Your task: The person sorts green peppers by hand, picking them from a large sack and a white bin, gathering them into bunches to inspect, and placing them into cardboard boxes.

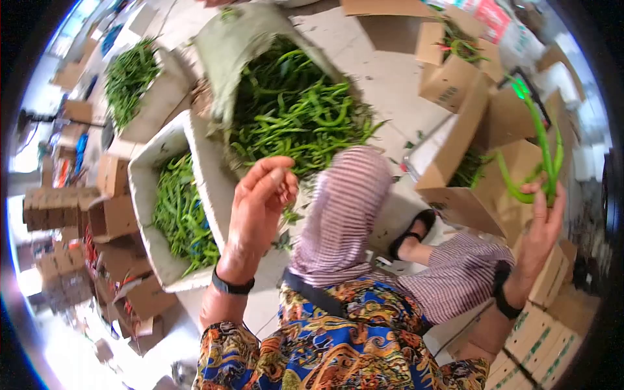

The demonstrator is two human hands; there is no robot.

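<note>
My right hand [543,224] is raised at the right and grips a few long green peppers [543,153], which stick up and curl over an open cardboard box [465,130]. My left hand [260,198] hangs in the middle, fingers loosely curled with nothing in them, just in front of a big heap of green peppers [292,114] spilling from a green sack [231,45]. Both wrists wear dark bands. My striped trouser legs and patterned shirt fill the lower middle.
A white foam box [146,221] at the left holds more green peppers, and another foam box [153,97] of them stands behind it. Cardboard boxes lie at the right, top right and lower right, with flat stacks at the far left.
</note>
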